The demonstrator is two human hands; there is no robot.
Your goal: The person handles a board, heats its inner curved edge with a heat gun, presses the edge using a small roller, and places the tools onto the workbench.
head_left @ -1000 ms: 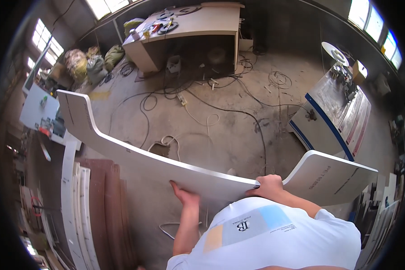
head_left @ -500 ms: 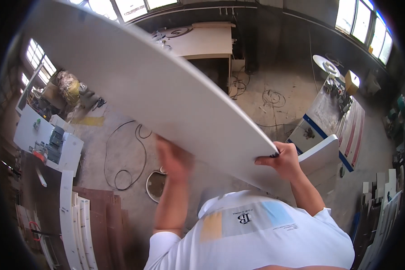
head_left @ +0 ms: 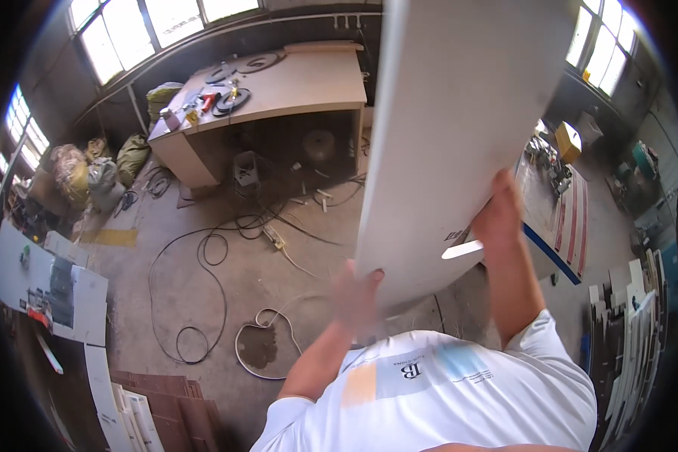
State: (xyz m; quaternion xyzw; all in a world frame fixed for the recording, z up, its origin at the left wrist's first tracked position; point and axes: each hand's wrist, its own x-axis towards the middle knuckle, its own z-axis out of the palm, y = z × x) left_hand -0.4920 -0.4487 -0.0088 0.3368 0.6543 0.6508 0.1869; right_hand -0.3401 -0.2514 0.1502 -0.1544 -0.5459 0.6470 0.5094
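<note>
A long white board (head_left: 459,128) stands steeply in front of me, its upper end running out of view at the top. My left hand (head_left: 359,295), partly blurred, grips its lower left edge with the thumb on the near face. On the opposite side my right hand (head_left: 499,215) is closed around the board's right edge, its fingers mostly hidden behind it. Small dark marks show on the board's face near the lower right. Beside my right wrist is a pale rounded strip (head_left: 463,249); whether it belongs to this board I cannot make out.
A wooden workbench (head_left: 294,83) with tape rolls and tools stands at the back. Cables (head_left: 222,290) and a pale loop of strip (head_left: 239,354) lie on the floor. A blue-edged machine table (head_left: 554,218) is at right. Stacked panels (head_left: 166,407) stand at lower left, more strips (head_left: 629,339) at right.
The board has swung from leaning far left to nearly upright on the right. My right hand has moved up along its edge; my left hand has moved right and down, onto the left edge.
</note>
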